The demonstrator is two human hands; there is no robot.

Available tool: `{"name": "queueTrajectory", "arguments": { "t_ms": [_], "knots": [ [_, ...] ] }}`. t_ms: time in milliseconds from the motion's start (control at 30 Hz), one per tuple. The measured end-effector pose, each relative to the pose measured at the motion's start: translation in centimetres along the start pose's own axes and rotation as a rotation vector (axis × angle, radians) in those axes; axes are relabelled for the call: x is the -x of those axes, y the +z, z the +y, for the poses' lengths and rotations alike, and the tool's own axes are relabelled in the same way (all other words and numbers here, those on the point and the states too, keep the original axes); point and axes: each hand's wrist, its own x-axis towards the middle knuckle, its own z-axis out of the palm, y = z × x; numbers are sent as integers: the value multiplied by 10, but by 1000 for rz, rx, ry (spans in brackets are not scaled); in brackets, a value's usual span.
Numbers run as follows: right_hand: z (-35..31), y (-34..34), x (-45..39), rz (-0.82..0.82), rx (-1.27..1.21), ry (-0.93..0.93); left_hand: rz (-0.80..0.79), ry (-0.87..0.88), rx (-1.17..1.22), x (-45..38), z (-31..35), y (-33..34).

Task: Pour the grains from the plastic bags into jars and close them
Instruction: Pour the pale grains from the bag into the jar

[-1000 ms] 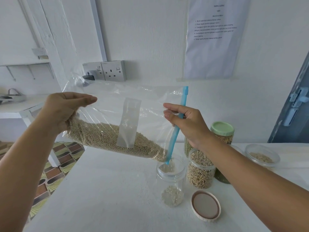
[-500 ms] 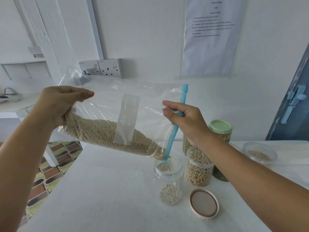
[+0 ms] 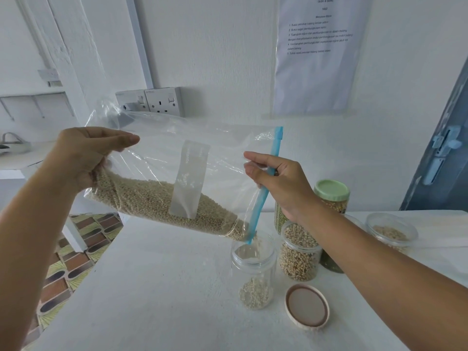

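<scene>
White worktop (image 3: 152, 287) carries an open clear jar (image 3: 253, 269) with a lid (image 3: 307, 307) beside it. Left hand (image 3: 83, 158) grips the raised end of the plastic bag (image 3: 164, 188). Right hand (image 3: 281, 183) pinches the blue zip edge, fingers (image 3: 255, 158) curled. Grains appear to fall from the low corner into the jar.

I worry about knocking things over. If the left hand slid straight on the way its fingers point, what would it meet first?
The left hand points rightward along the plastic bag it grips. Next in line looks like the right hand at the blue zip strip, though depth is unclear.
</scene>
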Motion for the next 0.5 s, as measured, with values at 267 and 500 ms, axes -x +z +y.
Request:
{"name": "queueTrajectory", "arguments": {
  "t_ms": [267, 500],
  "knots": [
    [-5, 5, 2, -6, -7, -2, 10, -14, -5, -1, 5, -7],
    [-6, 9, 2, -15, 6, -10, -3, -34, -46, -3, 1, -11]
  ]
}}
